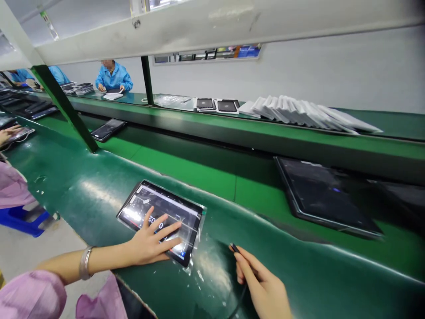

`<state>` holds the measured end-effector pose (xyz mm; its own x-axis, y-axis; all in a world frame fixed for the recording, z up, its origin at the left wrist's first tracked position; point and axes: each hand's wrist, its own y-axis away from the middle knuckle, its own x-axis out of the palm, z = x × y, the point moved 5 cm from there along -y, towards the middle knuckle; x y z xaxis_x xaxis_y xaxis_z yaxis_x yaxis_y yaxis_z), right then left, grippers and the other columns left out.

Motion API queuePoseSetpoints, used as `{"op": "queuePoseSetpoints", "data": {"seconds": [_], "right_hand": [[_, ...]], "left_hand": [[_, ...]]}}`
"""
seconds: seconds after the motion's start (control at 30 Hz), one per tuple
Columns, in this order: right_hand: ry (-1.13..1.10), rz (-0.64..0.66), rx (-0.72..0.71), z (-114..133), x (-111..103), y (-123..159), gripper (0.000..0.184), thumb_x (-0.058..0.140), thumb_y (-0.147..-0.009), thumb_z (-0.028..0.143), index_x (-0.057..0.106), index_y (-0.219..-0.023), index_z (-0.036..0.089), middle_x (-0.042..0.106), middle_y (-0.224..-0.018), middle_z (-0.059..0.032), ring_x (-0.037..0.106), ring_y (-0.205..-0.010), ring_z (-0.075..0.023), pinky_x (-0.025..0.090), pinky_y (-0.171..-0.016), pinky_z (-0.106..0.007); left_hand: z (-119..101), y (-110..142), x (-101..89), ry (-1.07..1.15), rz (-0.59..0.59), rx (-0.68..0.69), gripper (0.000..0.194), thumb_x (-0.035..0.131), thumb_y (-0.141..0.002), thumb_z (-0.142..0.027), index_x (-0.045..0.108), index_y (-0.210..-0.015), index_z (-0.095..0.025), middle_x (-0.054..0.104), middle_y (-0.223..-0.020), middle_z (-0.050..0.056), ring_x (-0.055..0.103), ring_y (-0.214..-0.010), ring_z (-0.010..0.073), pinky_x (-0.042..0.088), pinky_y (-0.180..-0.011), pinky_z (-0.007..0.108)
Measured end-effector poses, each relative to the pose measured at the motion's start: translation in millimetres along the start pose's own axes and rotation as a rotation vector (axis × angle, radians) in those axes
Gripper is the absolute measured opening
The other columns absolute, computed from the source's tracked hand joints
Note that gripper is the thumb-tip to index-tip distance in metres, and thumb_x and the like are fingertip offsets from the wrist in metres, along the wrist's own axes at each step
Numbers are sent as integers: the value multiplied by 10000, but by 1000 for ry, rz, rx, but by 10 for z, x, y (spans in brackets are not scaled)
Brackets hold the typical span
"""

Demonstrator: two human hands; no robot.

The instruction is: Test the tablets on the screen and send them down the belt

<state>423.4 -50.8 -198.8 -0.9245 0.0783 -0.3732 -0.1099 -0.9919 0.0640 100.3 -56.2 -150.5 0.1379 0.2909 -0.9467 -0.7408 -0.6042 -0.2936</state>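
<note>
Factory workroom with a pale wall (pixel 332 66) at the back; green workbench (pixel 89 173), its surface glossy and scuffed, running alongside a sunken green belt (pixel 186 170). On the belt: one dark tablet (pixel 109 129) to the left, one larger-looking dark device (pixel 325 195) to the right. Far ledge: a fanned row of white packets (pixel 292 113) and a co-worker in a blue jacket (pixel 114 82). Principal item: one lit tablet (pixel 191 217), lying flat and screen up on the near workbench, close to the belt-side edge, set at an angle, with clear film (pixel 188 268) jutting past its rim. Left hand (pixel 149 243), metal bangle (pixel 85 263) at the wrist: fingers spread across the screen, partly hiding the large digits; how hard they press cannot be told. Right hand (pixel 267 283): thumb and forefinger pinching a small black plug (pixel 234 248), remaining fingers curled, a dark cable (pixel 239 303) trailing below; plug and tablet stand apart. Handling, by judgement: thin, stiff, fairly light for its breadth; glass face fragile under point pressure; film slippery and apt to slide. Best hold: opposite edges of the frame, palm off the glass, gripping the body and not the loose film.
</note>
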Motion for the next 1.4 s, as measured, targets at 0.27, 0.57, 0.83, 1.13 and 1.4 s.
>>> {"op": "queuePoseSetpoints", "data": {"seconds": [0.27,0.57,0.83,1.13,1.4], "right_hand": [[-157,83,-48,194,500,-417,629,637,-873,705,765,-1108,137,590,-627,-8,555,-569,-173,473,-565,-291],[-121,78,-49,65,435,-416,594,644,-872,682,762,-1119,155,610,-622,-6,567,-549,-168,496,-550,-265],[-78,84,-53,171,410,-405,566,650,-876,657,772,-1101,152,611,-609,-8,573,-541,-171,506,-541,-259],[-84,102,-23,155,420,-374,604,645,-874,671,764,-1111,128,604,-626,-9,561,-554,-165,500,-552,-261],[-86,99,-38,202,418,-364,579,650,-875,669,774,-1091,146,605,-618,-9,563,-550,-164,502,-547,-259]], "left_hand": [[514,-279,-218,349,81,-230,656,555,-982,-655,422,-1533,-326,224,-1727,111,98,-1594,446,109,-1218,794],[1169,-465,-278,450,124,-348,525,466,-1083,-382,325,-1582,-300,651,-1339,102,270,-1551,304,207,-1213,602],[1172,-441,-200,388,77,-328,419,365,-1078,-210,394,-1491,-278,672,-1279,84,347,-1510,266,195,-1195,595],[1092,-458,-118,344,104,-257,300,358,-1073,-190,476,-1340,-262,665,-1367,76,364,-1506,270,193,-1180,629],[1059,-488,-116,336,121,-256,291,359,-1091,-214,497,-1343,-258,686,-1329,77,366,-1505,276,197,-1177,619]]}}
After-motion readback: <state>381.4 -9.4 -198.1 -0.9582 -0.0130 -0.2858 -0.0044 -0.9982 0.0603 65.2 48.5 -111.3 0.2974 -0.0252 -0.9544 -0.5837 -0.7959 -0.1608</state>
